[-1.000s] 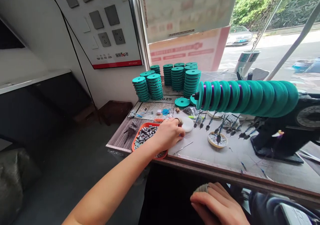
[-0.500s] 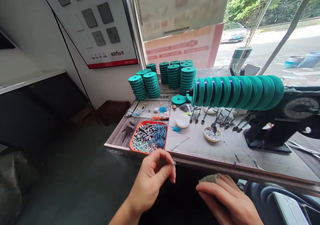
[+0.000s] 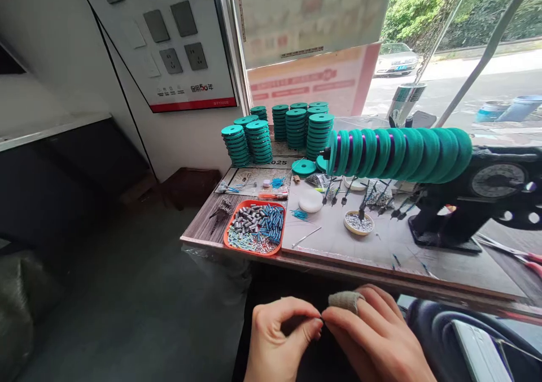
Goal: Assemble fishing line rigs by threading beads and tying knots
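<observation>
Below the table's front edge, my left hand [image 3: 282, 337] pinches thumb against forefinger. Its fingertips meet those of my right hand [image 3: 376, 334], also closed in a pinch. Whatever lies between them is too small or hidden to name. A greyish cloth wrap [image 3: 345, 301] covers one finger of my right hand. Just beyond my hands, an orange tray [image 3: 250, 251] holds grey cylindrical weights, blue spring-like pieces and small pale-green parts. Above the table, a row of green foam spools [image 3: 400, 156] sits on a black winding machine [image 3: 449, 212], with short rigs hanging beneath.
Stacked green spools [image 3: 320, 136] stand at the back by the window. A shallow bowl [image 3: 359, 233] of small pale beads, a white round lid [image 3: 310, 202] and a thin metal tool [image 3: 306, 237] lie on the table. Red-handled scissors [image 3: 531, 263] are at the right.
My left hand has moved right and down from beside the orange tray, bringing its fingertips against my right hand's. The small pale piece at its fingertips no longer shows. The view has shifted slightly.
</observation>
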A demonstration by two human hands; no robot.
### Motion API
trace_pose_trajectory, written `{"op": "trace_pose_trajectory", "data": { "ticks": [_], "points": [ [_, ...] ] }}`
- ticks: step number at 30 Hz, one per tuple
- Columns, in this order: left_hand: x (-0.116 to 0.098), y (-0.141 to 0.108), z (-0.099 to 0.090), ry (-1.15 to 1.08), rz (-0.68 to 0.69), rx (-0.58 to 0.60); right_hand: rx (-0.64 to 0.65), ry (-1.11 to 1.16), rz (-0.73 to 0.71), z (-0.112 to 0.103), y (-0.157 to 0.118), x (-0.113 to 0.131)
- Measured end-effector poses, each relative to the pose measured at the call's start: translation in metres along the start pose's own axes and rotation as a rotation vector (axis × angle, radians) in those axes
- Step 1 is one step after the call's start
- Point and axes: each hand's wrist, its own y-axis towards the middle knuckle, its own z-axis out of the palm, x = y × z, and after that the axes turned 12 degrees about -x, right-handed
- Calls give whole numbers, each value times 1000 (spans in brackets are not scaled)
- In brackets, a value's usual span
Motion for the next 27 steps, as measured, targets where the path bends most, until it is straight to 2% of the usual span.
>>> {"op": "trace_pose_trajectory", "data": {
  "ticks": [6, 12, 19, 27],
  "points": [
    [1, 0, 3, 75, 58, -14, 8, 14, 63, -3, -2, 0],
    [6, 1, 3, 141, 242, -103, 41, 9, 49, -3, -3, -2],
    [13, -4, 2, 281, 365, -183, -40, -17, 90, 3, -1, 6],
    [16, -4, -3, 392, 416, -128, -35, -13, 93, 6, 0, 7]
  ]
}}
